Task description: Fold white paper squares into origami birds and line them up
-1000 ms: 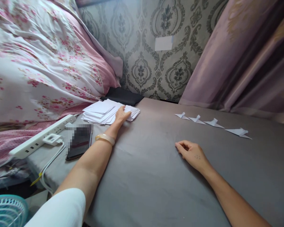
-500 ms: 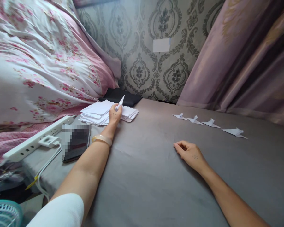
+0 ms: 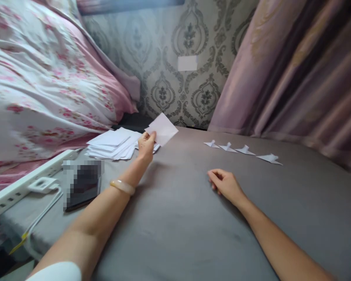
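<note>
Jutting up and right from the left hand (image 3: 146,146), white paper (image 3: 165,129).

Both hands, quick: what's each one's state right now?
Left hand: closed, pinching white paper.
Right hand: fingers loosely curled, nothing seen in it; fully closed or not, can't tell.

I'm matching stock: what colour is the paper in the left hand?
The paper is white; the head view shows it best.

- The person's left hand (image 3: 146,146) pinches paper (image 3: 165,132) beside stack (image 3: 108,139).
- Right hand (image 3: 226,187) rests curled on cloth (image 3: 175,222).
- Four folded papers (image 3: 245,150) form a row.
- Phone (image 3: 86,187) lies near strip (image 3: 17,188).
</note>
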The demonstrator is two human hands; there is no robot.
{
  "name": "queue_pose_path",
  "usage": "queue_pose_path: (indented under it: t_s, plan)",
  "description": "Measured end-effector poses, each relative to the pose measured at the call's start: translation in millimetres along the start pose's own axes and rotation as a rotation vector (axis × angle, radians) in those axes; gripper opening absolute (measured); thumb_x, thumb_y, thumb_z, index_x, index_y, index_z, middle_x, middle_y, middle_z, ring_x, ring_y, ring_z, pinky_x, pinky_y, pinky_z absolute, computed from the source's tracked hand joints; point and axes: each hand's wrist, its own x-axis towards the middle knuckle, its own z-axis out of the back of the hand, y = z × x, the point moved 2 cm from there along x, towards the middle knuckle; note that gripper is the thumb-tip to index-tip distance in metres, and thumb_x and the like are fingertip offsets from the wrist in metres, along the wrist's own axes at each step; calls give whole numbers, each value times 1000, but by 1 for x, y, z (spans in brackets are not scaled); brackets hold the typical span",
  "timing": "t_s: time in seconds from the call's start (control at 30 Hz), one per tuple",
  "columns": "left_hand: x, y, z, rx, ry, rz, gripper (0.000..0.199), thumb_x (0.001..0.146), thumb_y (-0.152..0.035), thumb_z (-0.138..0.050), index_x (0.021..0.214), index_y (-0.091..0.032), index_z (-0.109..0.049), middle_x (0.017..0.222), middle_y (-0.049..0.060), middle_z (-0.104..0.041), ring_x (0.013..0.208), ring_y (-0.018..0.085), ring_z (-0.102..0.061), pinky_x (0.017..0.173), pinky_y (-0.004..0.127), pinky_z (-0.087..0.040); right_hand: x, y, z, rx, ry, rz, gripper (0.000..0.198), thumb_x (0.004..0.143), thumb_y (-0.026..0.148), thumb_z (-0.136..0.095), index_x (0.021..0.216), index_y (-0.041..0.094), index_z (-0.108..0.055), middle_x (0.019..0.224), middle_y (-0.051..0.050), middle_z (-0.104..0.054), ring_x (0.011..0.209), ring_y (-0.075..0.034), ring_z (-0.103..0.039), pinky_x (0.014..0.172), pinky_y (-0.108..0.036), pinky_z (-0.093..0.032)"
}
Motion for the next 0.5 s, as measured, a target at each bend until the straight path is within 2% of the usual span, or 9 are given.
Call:
queue_pose_path:
  t_s: [0.03,0.1,0.2,0.27,0.33,0.4,0.5]
  plan:
    - [-20,-1,-17,-165,190,132,25,77,-35,-65,88,-13,-64,79,4,-67,71,14,-61,66,24,-49,-1,5,4,83,-49,-19,37,81,52,-55,91,17,-62,76,-3,-64,55,-12,-57,43,-22,-41]
    - [-66,-7,-43,-366,461,370,33,67,-35,-75,90,-13,-66,84,5,-69,70,14,-62,69,26,-50,-4,14,15,246,-143,-72,40,81,53,-56,98,17,-58,91,-8,-66,69,-14,-63,49,-21,-48]
    - [-125,-19,-58,-411,704,547,32,65,-32,-78,88,-11,-69,85,6,-70,70,13,-62,70,26,-50,-14,20,27,400,-96,-134,43,83,55,-54,104,17,-57,96,-10,-67,73,-15,-66,51,-23,-51]
    - [-150,-25,-59,-382,840,661,32,66,-30,-78,92,-12,-70,86,7,-71,73,15,-64,72,28,-50,-26,18,30,377,-97,-138,34,81,44,-62,101,17,-58,93,-9,-69,68,-14,-65,50,-22,-49]
    - [-163,-26,-57,-341,914,739,30,67,-30,-78,89,-12,-70,84,8,-71,74,16,-65,73,30,-51,-41,12,27,345,-74,-146,27,79,34,-65,98,16,-59,89,-8,-70,68,-13,-63,51,-20,-49]
    - [-167,-25,-54,-291,914,765,27,66,-29,-79,83,-11,-69,81,8,-70,72,16,-65,72,29,-51,-54,5,22,333,-44,-164,29,78,31,-65,101,15,-58,88,-7,-71,69,-13,-63,52,-20,-49]
    - [-164,-21,-52,-213,886,760,25,66,-31,-79,78,-12,-68,78,7,-69,67,14,-63,66,27,-51,-66,2,16,281,-73,-122,51,78,32,-65,123,16,-48,80,-3,-70,65,-14,-62,51,-22,-49]
